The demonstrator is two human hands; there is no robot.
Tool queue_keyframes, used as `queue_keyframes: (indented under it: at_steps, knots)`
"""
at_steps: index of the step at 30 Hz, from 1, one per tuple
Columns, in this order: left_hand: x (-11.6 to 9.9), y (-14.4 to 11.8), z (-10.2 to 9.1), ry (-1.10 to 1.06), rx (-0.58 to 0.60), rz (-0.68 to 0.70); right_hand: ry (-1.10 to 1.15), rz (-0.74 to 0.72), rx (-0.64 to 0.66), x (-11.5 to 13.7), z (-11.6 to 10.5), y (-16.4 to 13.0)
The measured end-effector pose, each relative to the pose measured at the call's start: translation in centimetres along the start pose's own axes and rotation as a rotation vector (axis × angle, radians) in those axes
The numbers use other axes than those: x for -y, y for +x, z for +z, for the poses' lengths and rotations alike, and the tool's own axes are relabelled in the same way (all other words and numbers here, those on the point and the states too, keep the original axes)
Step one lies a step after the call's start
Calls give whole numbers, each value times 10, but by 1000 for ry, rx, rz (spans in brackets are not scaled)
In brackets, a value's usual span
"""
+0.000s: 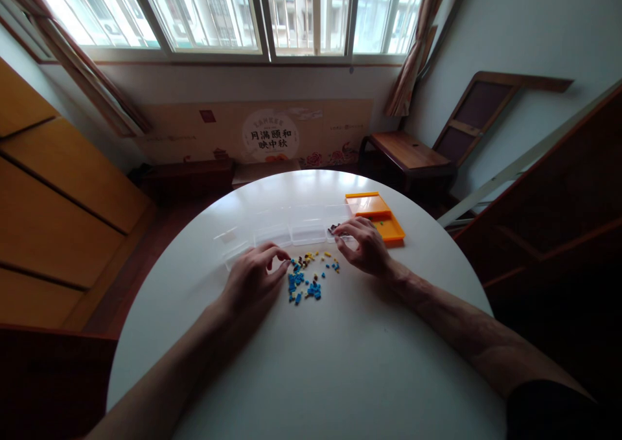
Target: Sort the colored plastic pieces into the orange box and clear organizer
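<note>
Bricks (298, 278) well inside table edge (311, 173), between left hand (253, 273) and right hand (365, 247), both grips unclear

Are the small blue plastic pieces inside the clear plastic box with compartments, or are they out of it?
Out: the blue pieces lie scattered on the round white tabletop, on the near side of the clear box.

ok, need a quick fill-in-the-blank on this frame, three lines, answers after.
1. The left hand is at the loose pieces, mostly colored ____.
2. The hand nearer the orange tray is the ____ one.
3. The tabletop is colored ____.

Missing words: blue; right; white.
</note>
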State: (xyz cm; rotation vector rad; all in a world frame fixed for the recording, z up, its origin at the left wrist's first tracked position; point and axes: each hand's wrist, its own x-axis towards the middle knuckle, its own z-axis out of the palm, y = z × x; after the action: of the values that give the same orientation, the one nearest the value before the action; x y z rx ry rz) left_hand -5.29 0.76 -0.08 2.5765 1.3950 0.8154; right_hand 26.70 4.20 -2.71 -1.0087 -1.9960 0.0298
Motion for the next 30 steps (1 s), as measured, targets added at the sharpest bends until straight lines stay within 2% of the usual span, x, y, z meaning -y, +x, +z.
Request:
queue_keyframes:
  at_steps: [9, 15, 19, 26, 30]
  knots:
    - [-7, 1, 11, -138, -66, 81, 121, -259, 150, 18, -2, 2]
    - [-19, 1, 20, -245, -89, 153, 160, -349, 155, 22, 0, 4]
    - [-25, 3, 23, -250, -85, 195, 178, -407, 216, 20, 2, 3]
    - [-28, 4, 19, -225, -75, 220, 164, -379, 331, 23, -1, 3]
    - [-29, 1, 14, -209, -77, 255, 181, -363, 336, 28, 0, 5]
